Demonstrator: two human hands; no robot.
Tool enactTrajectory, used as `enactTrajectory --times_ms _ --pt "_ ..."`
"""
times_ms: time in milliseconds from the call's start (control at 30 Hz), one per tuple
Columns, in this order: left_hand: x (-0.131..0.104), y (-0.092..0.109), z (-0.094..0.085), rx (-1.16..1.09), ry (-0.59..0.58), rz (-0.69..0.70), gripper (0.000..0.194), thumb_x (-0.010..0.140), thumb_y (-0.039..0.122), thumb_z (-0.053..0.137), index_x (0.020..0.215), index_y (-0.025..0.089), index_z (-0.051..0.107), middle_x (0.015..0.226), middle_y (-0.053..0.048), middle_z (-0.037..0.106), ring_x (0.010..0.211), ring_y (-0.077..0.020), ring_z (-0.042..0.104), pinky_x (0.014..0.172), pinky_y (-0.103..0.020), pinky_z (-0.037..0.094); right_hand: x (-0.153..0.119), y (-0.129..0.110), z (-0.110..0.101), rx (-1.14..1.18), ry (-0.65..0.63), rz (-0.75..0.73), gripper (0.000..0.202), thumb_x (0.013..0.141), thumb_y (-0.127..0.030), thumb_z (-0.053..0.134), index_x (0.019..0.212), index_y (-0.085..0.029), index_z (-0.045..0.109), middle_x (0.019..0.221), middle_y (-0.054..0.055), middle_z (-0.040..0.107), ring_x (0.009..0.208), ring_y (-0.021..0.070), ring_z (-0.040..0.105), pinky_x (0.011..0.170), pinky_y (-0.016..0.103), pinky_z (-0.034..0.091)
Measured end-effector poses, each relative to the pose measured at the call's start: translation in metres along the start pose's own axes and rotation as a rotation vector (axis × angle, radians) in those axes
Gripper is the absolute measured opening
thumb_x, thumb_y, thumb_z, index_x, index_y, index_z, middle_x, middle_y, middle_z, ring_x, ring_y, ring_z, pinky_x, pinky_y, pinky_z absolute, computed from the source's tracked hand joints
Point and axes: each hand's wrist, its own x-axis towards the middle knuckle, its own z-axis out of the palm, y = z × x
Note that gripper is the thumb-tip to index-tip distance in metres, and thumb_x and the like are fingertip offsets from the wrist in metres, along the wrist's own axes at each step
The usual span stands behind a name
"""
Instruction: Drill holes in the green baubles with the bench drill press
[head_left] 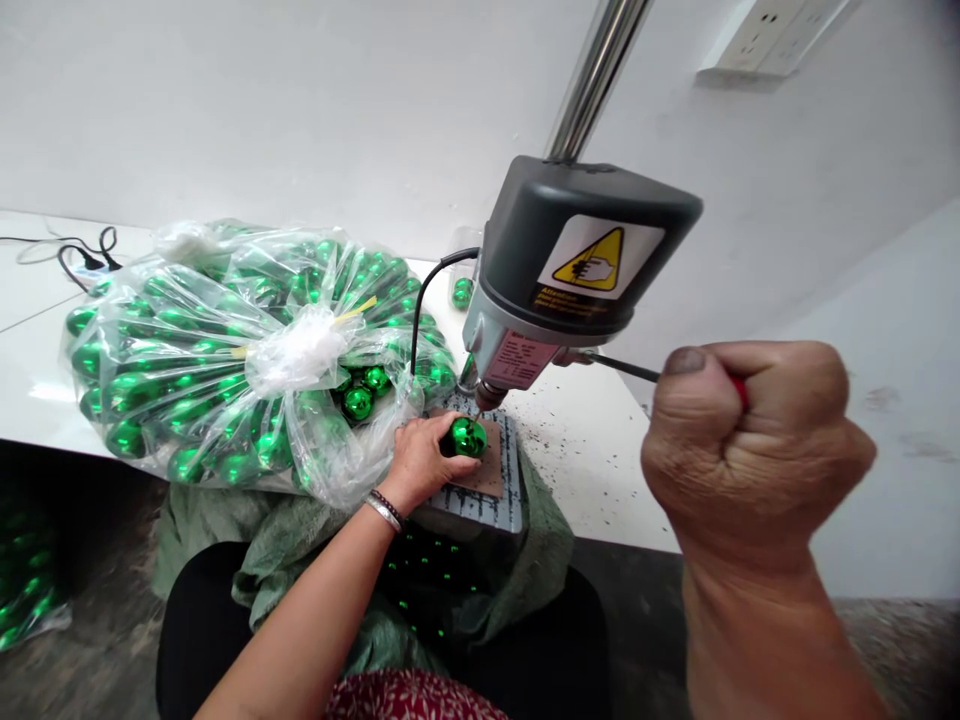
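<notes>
A shiny green ball [469,438] sits on a brown board on the base of a small drill press [577,260]. My left hand [424,455] grips the ball from its left side, thumb in front and fingers behind. Right above the ball is the drill chuck [491,397]; whether the bit touches the ball I cannot tell. My right hand [750,440] is wrapped in a fist round the end of the press's feed lever [624,367], with a bit of red showing between the fingers.
Left of the press lies a big clear plastic bag [296,350] full of green balls. Dark shavings dot the white table [592,460]. A green woven sack [544,540] with more balls hangs below the base. A black cable [415,330] loops beside the press.
</notes>
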Motion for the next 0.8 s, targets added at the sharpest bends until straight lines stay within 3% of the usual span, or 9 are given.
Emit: enactTrajectory --times_ms 233,533,800 --pt "-0.001 0.001 -0.003 -0.008 -0.007 0.011 0.055 0.070 0.043 0.076 0.122 0.029 0.064 0.112 -0.003 0.072 0.103 -0.0283 0.061 0.092 -0.041 0.042 -0.017 0.002 0.005 -0.005 0.030 0.025 0.017 0.091 -0.029 0.043 0.079 -0.018 0.048 0.066 -0.003 0.053 0.056 0.0054 0.043 0.054 0.019 0.032" --pt "-0.002 0.003 -0.005 -0.031 -0.009 -0.012 0.056 0.068 0.043 0.077 0.121 0.030 0.065 0.115 -0.002 0.071 0.106 -0.0281 0.060 0.097 -0.042 0.041 -0.043 0.002 0.015 0.065 0.092 0.072 0.006 0.086 -0.026 0.047 0.083 -0.021 0.047 0.070 -0.002 0.050 0.062 0.0096 0.044 0.058 0.024 0.031" --pt "-0.001 0.003 -0.005 -0.016 -0.019 -0.003 0.057 0.068 0.044 0.077 0.121 0.030 0.064 0.112 -0.003 0.071 0.107 -0.0291 0.059 0.097 -0.042 0.042 -0.059 -0.006 0.012 0.088 0.023 0.155 0.008 0.085 -0.024 0.044 0.078 -0.021 0.046 0.067 -0.001 0.047 0.062 0.0116 0.043 0.059 0.026 0.031"
